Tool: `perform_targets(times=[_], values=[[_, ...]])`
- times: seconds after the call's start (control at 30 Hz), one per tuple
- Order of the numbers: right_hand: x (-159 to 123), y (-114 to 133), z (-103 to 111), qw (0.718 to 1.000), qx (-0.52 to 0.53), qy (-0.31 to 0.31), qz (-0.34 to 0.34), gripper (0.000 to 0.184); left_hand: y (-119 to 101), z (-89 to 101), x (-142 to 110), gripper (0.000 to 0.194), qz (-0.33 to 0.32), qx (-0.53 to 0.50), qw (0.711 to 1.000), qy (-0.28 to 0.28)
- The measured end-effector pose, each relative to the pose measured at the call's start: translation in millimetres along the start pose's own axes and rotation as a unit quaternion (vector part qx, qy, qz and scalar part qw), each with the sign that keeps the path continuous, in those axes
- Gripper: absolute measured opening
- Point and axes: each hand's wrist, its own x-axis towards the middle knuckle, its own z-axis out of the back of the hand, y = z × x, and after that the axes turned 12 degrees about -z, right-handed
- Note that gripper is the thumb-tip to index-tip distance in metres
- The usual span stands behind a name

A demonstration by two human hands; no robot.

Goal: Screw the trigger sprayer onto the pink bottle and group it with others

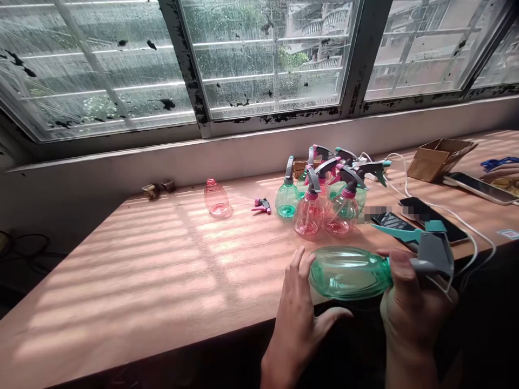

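A green spray bottle [351, 273] lies on its side in the air over the table's front edge, its base toward the left. My right hand [413, 302] is closed round its neck, just below the grey and teal trigger head [436, 251]. At the bottle's base is my left hand [302, 313], fingers spread and thumb apart; whether its fingertips touch the plastic I cannot tell. Beyond stand several assembled pink and green spray bottles [308, 216] in a cluster. Left of them a pink and grey spray head [262, 206] lies loose, and a pink bottle [216, 199] stands without a head.
The wooden table [133, 281] runs below a wall with windows [267, 59]. Phones [432, 216] and white cables [474, 237] lie at the right, near an open cardboard box [440, 159]. Another phone [480, 187] rests farther right. Two small brownish objects [151, 191] sit at the back left.
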Motion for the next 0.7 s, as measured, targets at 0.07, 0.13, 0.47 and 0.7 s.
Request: perform_targets(times=[0.07,0.13,0.47,0.7], values=[[8.5,2.9,-0.2,0.999,-0.006,-0.003,0.044,0.034,0.0,-0.8,1.2,0.099,0.025,0.032,0.998,0.036],[21.5,3.0,-3.7,0.998,-0.034,0.045,0.042,0.038,-1.0,-2.9,2.6,0.094,0.035,0.059,0.996,0.065],[81.8,-25.8,-41.1,0.944,-0.245,0.096,0.2,0.059,1.6,14.1,-0.1,0.066,0.148,-0.06,0.987,0.032],[58.2,-22.9,-10.3,0.935,-0.279,0.168,0.139,0.07,20.8,92.8,3.3,0.075,0.254,-0.196,0.947,0.017]])
